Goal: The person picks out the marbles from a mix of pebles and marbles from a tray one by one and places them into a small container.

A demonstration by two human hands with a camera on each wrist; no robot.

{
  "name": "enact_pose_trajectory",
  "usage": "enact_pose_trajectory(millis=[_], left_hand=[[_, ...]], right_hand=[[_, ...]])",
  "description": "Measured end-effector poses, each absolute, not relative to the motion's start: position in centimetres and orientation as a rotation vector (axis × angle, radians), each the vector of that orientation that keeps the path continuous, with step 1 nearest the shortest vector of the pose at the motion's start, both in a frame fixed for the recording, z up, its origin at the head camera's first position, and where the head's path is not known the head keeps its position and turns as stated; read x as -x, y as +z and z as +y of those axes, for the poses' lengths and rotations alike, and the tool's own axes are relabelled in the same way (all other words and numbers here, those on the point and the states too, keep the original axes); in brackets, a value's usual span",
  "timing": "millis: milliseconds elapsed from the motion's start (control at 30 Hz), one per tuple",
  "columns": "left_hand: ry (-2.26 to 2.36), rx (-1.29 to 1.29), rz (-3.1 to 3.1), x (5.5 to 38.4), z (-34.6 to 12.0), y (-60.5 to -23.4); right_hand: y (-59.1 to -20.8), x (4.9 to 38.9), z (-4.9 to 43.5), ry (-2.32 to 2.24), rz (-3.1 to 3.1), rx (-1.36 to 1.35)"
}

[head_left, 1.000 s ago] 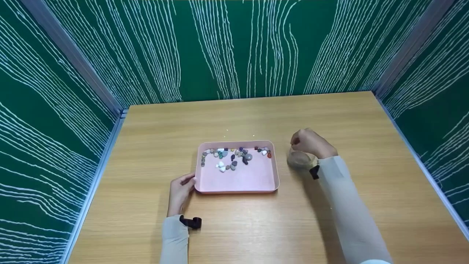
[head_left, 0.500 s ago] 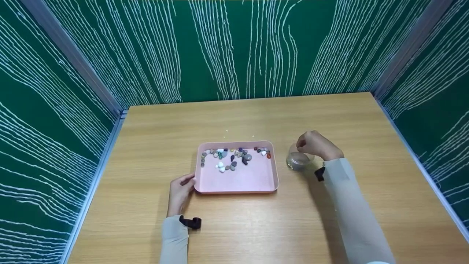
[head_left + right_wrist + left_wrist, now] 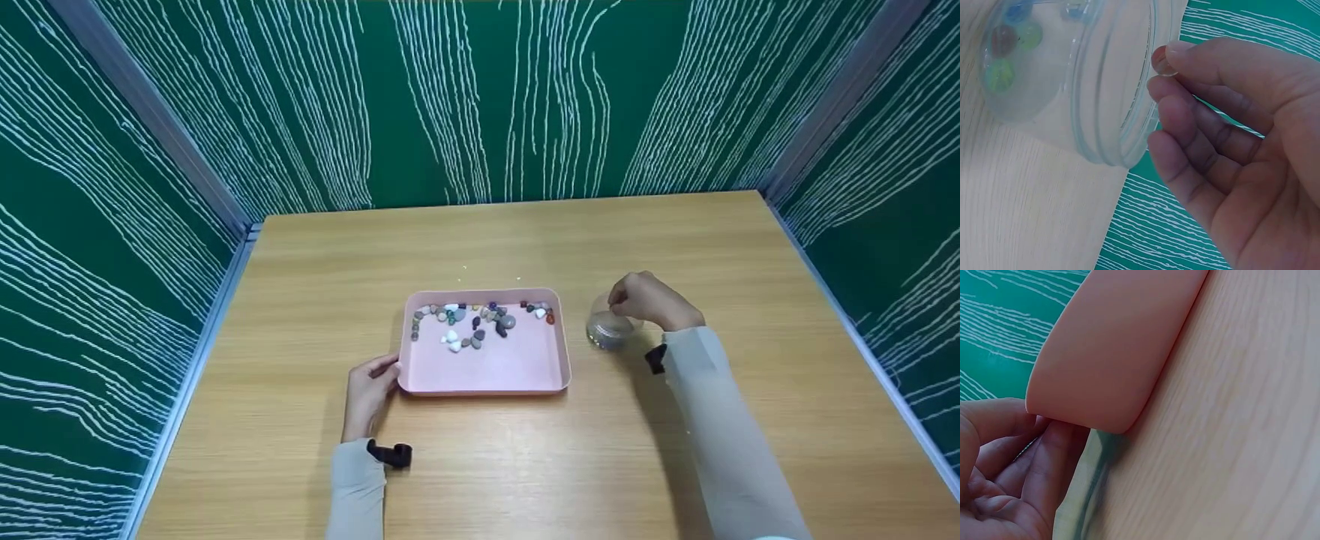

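Note:
My left hand [image 3: 369, 394] grips the near-left corner of a shallow pink tray [image 3: 495, 371]. In the left wrist view, fingers [image 3: 1044, 478] lie against the outside of the tray wall [image 3: 1112, 354]. Stones of several colours sit along the tray's back and left sides. To the right of the tray stands a clear glass jar [image 3: 611, 334], with my right hand [image 3: 651, 300] over its mouth. The right wrist view shows thumb and finger pinching a small glass marble [image 3: 1161, 62], clear with a reddish tint, at the jar's rim. Inside the jar lie several coloured marbles [image 3: 1000, 76].
Wooden table [image 3: 480, 480] under everything, with a few tiny white specks behind the tray. Green panels [image 3: 555, 105] with white wavy lines enclose its back and both sides.
Over the last second my right hand has shifted slightly right and nearer, around the jar's mouth, and more of the jar shows. My left hand and the tray have stayed put.

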State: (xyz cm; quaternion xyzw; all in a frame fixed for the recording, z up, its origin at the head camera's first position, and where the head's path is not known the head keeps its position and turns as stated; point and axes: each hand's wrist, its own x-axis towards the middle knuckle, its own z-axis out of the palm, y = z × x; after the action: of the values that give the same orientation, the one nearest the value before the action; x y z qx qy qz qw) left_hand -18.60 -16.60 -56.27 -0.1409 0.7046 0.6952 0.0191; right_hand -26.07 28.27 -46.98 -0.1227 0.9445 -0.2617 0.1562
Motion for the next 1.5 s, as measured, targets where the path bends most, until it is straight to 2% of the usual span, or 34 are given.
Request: enact_pose_trajectory(millis=[400, 1500], left_hand=[[2.174, 0.464, 2.186, 18.90, -16.65, -56.99], [2.185, 0.472, 2.161, 18.77, -16.60, -56.89]], right_hand=[[-46.82, 26.03, 28.09, -0.745, 2.674, 0.251], [-46.81, 26.21, 27.81, -0.772, 2.713, 0.286]])
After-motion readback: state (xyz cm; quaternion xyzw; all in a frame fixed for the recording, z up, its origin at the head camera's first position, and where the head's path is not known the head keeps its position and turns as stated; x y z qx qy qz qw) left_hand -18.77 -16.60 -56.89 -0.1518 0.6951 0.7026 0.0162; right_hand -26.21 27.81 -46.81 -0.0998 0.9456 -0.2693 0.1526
